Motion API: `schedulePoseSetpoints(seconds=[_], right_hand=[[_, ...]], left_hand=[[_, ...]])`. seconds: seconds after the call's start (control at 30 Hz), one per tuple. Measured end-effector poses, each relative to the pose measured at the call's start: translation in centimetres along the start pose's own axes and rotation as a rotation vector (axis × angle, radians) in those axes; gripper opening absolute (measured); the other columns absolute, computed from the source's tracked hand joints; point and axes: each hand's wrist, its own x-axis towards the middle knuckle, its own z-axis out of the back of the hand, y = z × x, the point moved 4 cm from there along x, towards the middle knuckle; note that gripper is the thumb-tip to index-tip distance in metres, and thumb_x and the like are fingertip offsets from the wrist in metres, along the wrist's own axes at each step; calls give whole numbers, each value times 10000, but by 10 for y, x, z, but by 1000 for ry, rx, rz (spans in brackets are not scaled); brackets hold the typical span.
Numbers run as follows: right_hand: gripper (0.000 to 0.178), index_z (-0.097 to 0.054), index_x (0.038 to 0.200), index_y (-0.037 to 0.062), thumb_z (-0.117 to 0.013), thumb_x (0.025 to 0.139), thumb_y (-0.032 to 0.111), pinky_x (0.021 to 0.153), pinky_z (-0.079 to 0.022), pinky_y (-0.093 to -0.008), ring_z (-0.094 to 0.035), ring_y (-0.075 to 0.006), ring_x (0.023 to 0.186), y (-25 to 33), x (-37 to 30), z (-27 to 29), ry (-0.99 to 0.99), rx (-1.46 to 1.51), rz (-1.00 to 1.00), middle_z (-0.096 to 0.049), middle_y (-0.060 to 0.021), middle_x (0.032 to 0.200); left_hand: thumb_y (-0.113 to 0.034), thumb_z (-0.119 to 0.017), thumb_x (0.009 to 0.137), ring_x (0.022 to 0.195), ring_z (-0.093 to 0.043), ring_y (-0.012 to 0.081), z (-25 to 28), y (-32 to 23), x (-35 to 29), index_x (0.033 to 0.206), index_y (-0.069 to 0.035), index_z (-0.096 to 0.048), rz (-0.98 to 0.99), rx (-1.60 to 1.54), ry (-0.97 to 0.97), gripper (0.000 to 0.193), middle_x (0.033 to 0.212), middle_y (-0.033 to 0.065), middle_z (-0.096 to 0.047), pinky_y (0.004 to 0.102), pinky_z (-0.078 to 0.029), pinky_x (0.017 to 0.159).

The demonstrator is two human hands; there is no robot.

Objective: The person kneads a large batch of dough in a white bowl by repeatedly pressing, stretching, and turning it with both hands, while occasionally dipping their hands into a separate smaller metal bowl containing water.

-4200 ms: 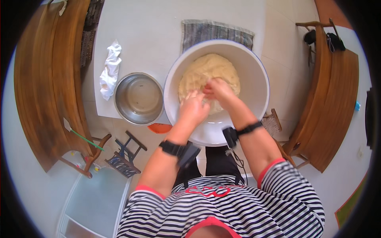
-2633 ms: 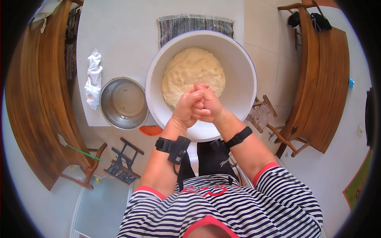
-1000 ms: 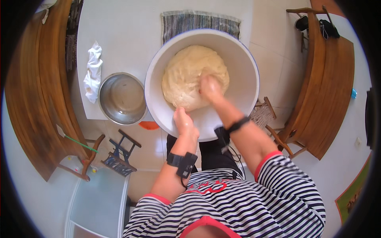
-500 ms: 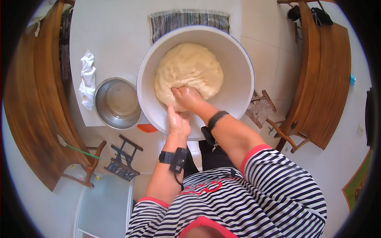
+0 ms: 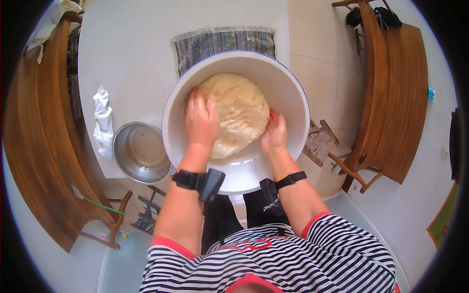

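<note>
Your shirt (image 5: 273,263) has dark and white stripes, its short sleeves (image 5: 337,244) ending in coral-red cuffs (image 5: 173,247), its neckline (image 5: 251,279) trimmed alike. A red motif (image 5: 254,244) crosses the front. Your trousers (image 5: 264,211) are black. Your left band (image 5: 188,179) is black with an angular black box (image 5: 211,185); your right band (image 5: 291,180) matches, with a second box (image 5: 269,190) and a pale cord (image 5: 271,205) below.

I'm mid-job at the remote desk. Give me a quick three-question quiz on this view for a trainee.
1. True or false: the left hand and right hand are at opposite sides of the dough.
2. Fill in: the metal bowl is to the person's ___ of the big white bowl.
3. Multiple choice: what lies on the table at the big white bowl's far side?
A) metal bowl
B) striped mat
C) stool

Key: 1 true; 2 left; 3 B.
</note>
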Motion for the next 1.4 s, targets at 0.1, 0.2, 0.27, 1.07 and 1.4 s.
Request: schedulePoseSetpoints(seconds=[0.1,0.2,0.27,1.07,1.4], right_hand=[[646,-319,1386,-42,-227,988,459,1091,-274,-371,-382,-269,1296,15,7,-19,131,31,-64,-396,-155,1414],[633,-356,1366,-27,-243,985,465,1077,-301,-378,-418,-272,1268,28,18,-47,286,87,-163,-428,-148,1389],[620,-390,1346,-19,-260,982,466,1062,-329,-381,-451,-271,1240,33,24,-73,376,135,-213,-457,-145,1365],[174,-572,857,163,-628,702,219,944,-321,-405,-479,-204,1033,-49,-77,-68,507,-1536,1302,-547,-3,962],[295,-642,1036,87,-581,765,185,987,-320,-450,-453,-288,1171,21,-122,-128,526,-1512,903,-583,-97,1150]], left_hand=[[-310,-446,928,1159,-466,409,-19,5,29,1211,56,-523,131,-152,168,469,1235,263,-515,418,-370,991],[-384,-411,930,1160,-455,425,-41,16,45,1194,51,-542,294,-255,438,525,1243,283,-501,407,-386,974],[-452,-408,927,1174,-474,400,-58,23,49,1184,62,-544,548,-367,665,591,1265,257,-518,390,-368,994],[-52,-472,854,1341,-270,418,15,-23,-104,1193,-4,-512,-143,343,474,345,1384,165,-424,531,-224,1083],[-225,-577,834,1386,-203,376,45,-32,-110,1379,26,-332,90,285,304,648,1458,232,-286,515,-156,1117]])
